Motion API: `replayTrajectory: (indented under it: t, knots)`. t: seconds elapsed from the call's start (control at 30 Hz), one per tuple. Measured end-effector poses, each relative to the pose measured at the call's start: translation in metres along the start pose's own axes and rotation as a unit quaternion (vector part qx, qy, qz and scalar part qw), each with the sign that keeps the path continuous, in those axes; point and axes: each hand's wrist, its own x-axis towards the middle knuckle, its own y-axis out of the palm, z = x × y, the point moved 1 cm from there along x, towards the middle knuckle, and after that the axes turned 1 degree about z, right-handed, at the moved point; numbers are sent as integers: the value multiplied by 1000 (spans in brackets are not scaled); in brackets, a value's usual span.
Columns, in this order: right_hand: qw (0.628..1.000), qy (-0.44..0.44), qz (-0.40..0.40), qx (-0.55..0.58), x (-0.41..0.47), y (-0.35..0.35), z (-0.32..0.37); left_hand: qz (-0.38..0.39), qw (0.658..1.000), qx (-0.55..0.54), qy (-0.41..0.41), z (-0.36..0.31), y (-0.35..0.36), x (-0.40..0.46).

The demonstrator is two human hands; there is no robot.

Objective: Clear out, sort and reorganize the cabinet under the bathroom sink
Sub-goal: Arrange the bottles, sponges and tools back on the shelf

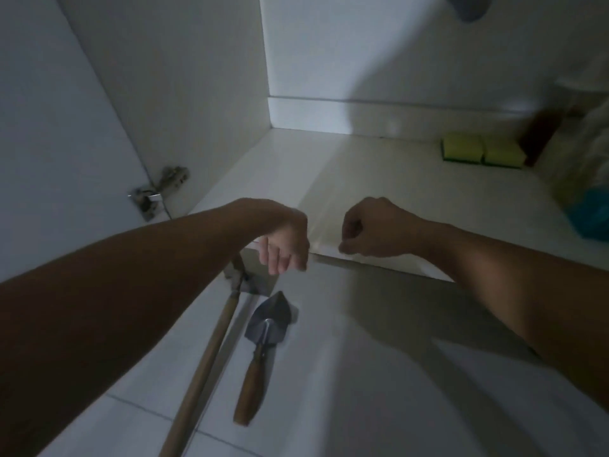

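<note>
The white cabinet floor (250, 179) is partly covered by a thin cream liner sheet (412, 192); its left edge runs back from the front lip. My left hand (285, 249) is at the liner's front left corner, fingers curled down, seemingly pinching it. My right hand (372, 229) is curled in a fist, and its fingertips pinch the liner's front edge. Two yellow-green sponges (481, 151) lie at the back right. A dark red-brown bottle (540, 133) stands beside them.
A garden trowel (263, 338) and a long wooden-handled tool (204, 357) lie on the tiled floor below my left arm. A blue item (590, 219) and a pale bag (593, 136) sit at the right. The door hinge (158, 189) is at left, a grey pipe (468, 4) overhead.
</note>
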Motion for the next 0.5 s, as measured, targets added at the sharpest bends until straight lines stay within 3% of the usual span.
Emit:
replayTrajectory:
  t: [0.1, 0.17, 0.33, 0.5]
  knots:
    - [997, -3, 77, 15, -3, 40, 40, 117, 990, 44, -61, 54, 23, -6]
    - [990, 12, 141, 10, -6, 77, 60, 119, 990, 38, -58, 80, 45, -1]
    - [969, 92, 224, 53, -15, 182, 86, -108, 993, 42, 19, 124, 113, 15]
    - [970, 144, 181, 74, -7, 252, 94, -165, 986, 16, 6, 161, 155, 45]
